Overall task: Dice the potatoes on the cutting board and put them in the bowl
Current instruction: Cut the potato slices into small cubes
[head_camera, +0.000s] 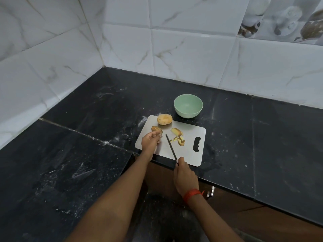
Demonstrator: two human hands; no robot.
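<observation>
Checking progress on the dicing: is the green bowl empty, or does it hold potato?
Empty. The green bowl shows only bare green inside; the cut potato pieces lie on the cutting board.

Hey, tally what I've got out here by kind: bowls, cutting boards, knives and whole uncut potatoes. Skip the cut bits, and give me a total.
Green bowl: 1
Cutting board: 1
Knife: 1, in the right hand
Whole potato: 1
Total: 4
</observation>
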